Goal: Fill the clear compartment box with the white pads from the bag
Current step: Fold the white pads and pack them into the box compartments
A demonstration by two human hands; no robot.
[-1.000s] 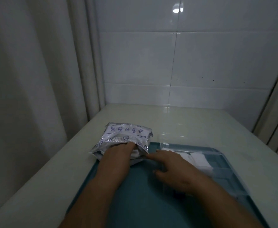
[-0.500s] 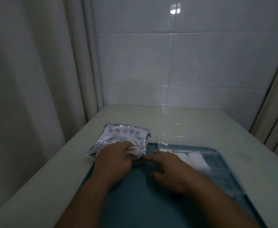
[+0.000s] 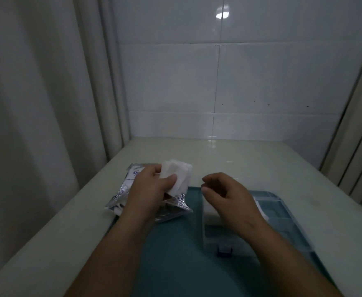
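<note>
The left hand (image 3: 148,191) pinched a small fan of white pads (image 3: 179,175) between thumb and curled fingers, holding them raised just above the mouth of the bag (image 3: 122,194), which lay crumpled under and behind that hand. The pads overlapped, so I could make out at least two, perhaps three, and no surer count. They were squarish, with no marked long axis, and were held tilted with their free edges pointing away from the fingers and to the right. The clear compartment box (image 3: 283,224) lay to the right of those fingers and lower, resting on the teal mat (image 3: 171,254). The right hand (image 3: 227,196) hovered directly over the box's left end with its fingers loosely curled, thumb tip near forefinger, and nothing in its grasp. That made the right hand much the nearer to the box, though the left had the pads. By my judgement the coming move turned on carrying the pads rightward and down, either straight into a compartment or across to the waiting right fingers. Beneath the right hand some white pads in the box (image 3: 211,212) showed, their number hidden. Beyond its knuckles several compartments looked bare. There was one bag and one box.
</note>
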